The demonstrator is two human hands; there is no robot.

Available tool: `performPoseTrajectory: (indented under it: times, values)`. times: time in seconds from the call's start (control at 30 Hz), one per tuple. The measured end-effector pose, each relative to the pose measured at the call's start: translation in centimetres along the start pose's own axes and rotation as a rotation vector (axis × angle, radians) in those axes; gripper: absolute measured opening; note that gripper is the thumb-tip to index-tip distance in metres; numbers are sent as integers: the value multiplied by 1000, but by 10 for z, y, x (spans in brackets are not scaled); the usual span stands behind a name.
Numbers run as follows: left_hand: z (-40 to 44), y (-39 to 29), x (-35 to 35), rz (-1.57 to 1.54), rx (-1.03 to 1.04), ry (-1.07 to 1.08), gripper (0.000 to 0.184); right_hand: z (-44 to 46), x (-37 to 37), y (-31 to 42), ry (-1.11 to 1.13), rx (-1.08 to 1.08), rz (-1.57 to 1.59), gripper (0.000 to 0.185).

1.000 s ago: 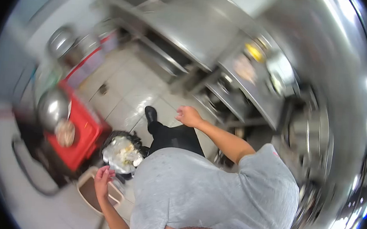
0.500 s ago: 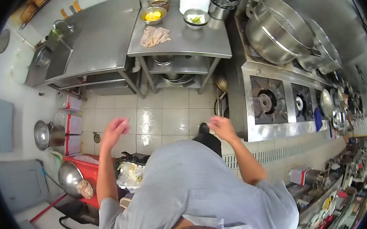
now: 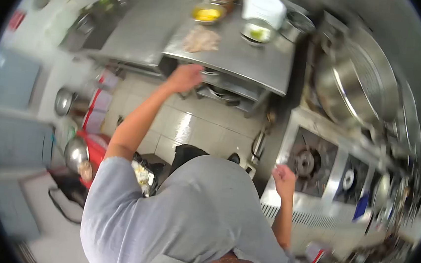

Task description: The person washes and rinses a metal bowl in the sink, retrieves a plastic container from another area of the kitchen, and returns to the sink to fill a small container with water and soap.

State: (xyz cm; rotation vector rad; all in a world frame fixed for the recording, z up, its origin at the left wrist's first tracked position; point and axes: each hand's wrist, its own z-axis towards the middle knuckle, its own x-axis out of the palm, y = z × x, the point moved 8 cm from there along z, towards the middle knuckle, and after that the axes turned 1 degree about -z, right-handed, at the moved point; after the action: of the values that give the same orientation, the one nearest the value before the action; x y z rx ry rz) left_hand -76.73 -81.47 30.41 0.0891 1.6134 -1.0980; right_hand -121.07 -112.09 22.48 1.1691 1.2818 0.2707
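Observation:
My left hand reaches forward in front of a steel table, near its front edge. Its fingers look loosely curled, with nothing visible in them, though motion blurs them. Beyond it a crumpled beige cloth lies on the tabletop. At the back of that table are a steel bowl of yellow food and a bowl with green pieces. Off to the right, my right hand is loosely closed and appears to hold nothing. It hangs by the front edge of the gas stove.
Large steel pots crowd the back of the stove. A white stack and a steel pot stand at the table's back. Tiled floor lies ahead; a red bin and a wok are at left.
The view has turned and come nearer the table and stove. My left hand has moved forward toward the table, while my right hand has dropped back beside the stove.

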Motion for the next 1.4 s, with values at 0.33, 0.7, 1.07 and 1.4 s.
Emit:
performPoseTrajectory:
  times: [0.33, 0.7, 1.07, 1.4]
  values:
    - [-110, 54, 56, -183, -91, 306, 49, 79, 116, 77, 317, 80, 93, 29]
    - [-413, 243, -14, -525, -734, -424, 44, 163, 432, 352, 970, -540, -341, 25]
    - [-541, 373, -36, -923, -1137, -797, 40, 155, 798, 477, 1326, -598, -423, 43]
    - [-630, 540, -33, -1363, -1598, -1085, 44, 257, 1279, 521, 1030, -666, -894, 62]
